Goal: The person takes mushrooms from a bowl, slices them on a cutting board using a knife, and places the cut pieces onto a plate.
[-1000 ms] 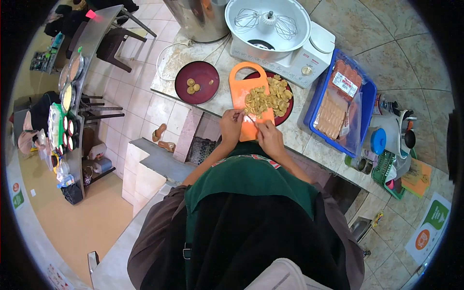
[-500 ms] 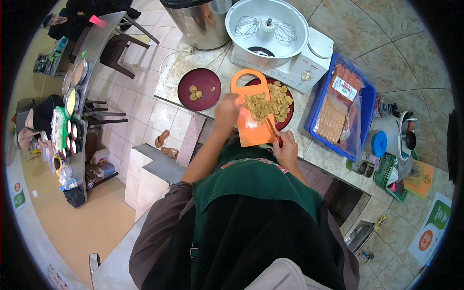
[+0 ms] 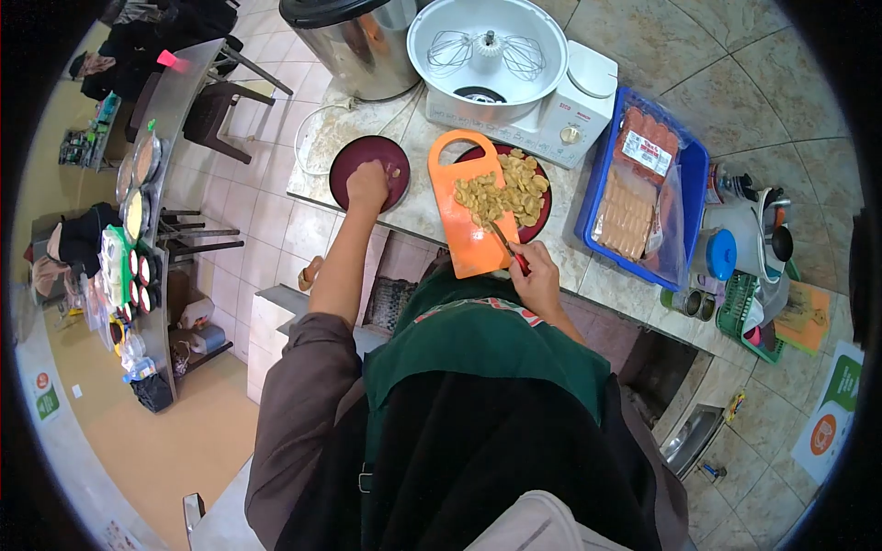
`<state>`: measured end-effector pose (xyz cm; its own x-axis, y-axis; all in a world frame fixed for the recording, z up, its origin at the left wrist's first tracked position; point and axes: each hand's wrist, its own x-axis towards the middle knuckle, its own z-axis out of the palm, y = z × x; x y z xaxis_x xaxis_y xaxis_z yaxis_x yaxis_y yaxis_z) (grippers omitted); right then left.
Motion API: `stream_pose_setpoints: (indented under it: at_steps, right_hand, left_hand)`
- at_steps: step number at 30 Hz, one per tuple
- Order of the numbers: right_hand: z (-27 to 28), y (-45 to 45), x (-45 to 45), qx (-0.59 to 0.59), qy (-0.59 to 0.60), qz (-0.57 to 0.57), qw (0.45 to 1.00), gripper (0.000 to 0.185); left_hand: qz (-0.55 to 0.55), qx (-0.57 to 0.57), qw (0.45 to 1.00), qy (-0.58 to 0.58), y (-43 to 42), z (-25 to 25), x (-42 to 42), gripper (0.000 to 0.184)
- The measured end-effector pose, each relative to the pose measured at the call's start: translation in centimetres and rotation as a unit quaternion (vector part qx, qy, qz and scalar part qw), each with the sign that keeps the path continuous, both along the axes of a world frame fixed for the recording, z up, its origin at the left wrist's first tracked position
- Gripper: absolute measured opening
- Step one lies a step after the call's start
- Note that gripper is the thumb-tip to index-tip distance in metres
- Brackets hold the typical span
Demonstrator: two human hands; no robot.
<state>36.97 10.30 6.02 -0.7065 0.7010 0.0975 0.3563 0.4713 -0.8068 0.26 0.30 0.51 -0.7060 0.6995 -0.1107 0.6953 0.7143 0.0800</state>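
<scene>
My left hand [image 3: 368, 185] reaches down into a dark red plate [image 3: 344, 163] on the left. Its fingers look drawn together, and whatever they hold is hidden beneath them. One small tan scrap shows beside the hand. My right hand [image 3: 538, 281] grips a knife [image 3: 520, 262] by its red handle, the blade lying over an orange cutting board [image 3: 473, 243]. Yellowish-brown sliced rounds [image 3: 484, 196] cover the board's right side and spill onto a second dark red plate [image 3: 548, 204], which is partly under the board.
Behind the board stands a white stand mixer [image 3: 570, 119] with a whisk bowl, and a steel container [image 3: 367, 46]. A blue basket [image 3: 588, 230] of packaged sausages is to the right, with a green rack [image 3: 735, 308] beyond. A person [image 3: 69, 243] is at the far-left table.
My left hand has moved left from the board's edge into the left plate, now covering the round pieces there. The right hand still holds the knife at the board.
</scene>
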Motion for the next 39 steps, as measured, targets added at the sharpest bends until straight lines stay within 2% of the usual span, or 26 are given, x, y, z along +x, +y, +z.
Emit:
stream_pose_setpoints:
  at_steps: [1,4,6,8,11,14,17,23,26,29,35,39]
  right_hand:
    - [0.1,0.0,0.1,-0.006,0.001,-0.002,1.000,0.029]
    - [0.0,0.0,0.2,-0.010,-0.007,-0.007,1.000,0.028]
    - [-0.5,-0.2,0.0,-0.013,-0.014,-0.005,1.000,0.027]
    - [-1.1,-0.4,-0.5,-0.019,-0.017,-0.001,1.000,0.027]
    - [-1.8,-0.5,-1.4,-0.010,-0.032,0.004,0.999,0.026]
    - [-2.4,-0.5,-1.7,-0.001,-0.048,0.020,0.999,0.028]
    - [-3.2,-0.6,-1.8,0.011,-0.073,0.032,0.997,0.028]
    - [-3.3,-0.5,-2.4,0.078,-0.077,0.040,0.993,0.027]
    - [-3.0,-0.6,-2.9,0.108,-0.072,0.057,0.990,0.027]
    - [-2.8,-0.4,-2.8,0.105,-0.077,0.057,0.990,0.028]
    - [-2.8,-0.4,-1.5,0.079,-0.099,0.051,0.991,0.028]
    - [-2.3,-0.3,-1.3,0.085,-0.102,0.054,0.990,0.028]
  left_hand:
    - [0.008,0.061,0.998,-0.005,-0.1,0.9,0.8,0.018]
    - [0.017,0.289,0.943,-0.164,-0.3,4.3,4.9,0.027]
    - [-0.014,0.331,0.897,-0.291,-0.5,4.7,9.9,0.033]
    - [-0.034,0.259,0.917,-0.302,-0.3,2.8,14.0,0.037]
    - [-0.045,0.269,0.933,-0.236,-0.1,0.8,17.4,0.036]
    - [-0.079,0.290,0.928,-0.221,-0.9,0.8,18.6,0.036]
    - [-0.049,0.306,0.913,-0.266,-1.9,0.8,19.0,0.039]
    - [0.066,0.380,0.860,-0.335,-1.6,-1.0,19.3,0.028]
    - [0.071,0.383,0.853,-0.348,-1.2,-1.4,19.5,0.021]
    - [0.096,0.385,0.827,-0.399,-1.0,-1.2,19.6,0.021]
    - [0.054,0.386,0.878,-0.279,-1.6,-1.2,19.1,0.027]
    - [0.094,0.380,0.858,-0.332,-1.2,0.5,20.1,0.023]
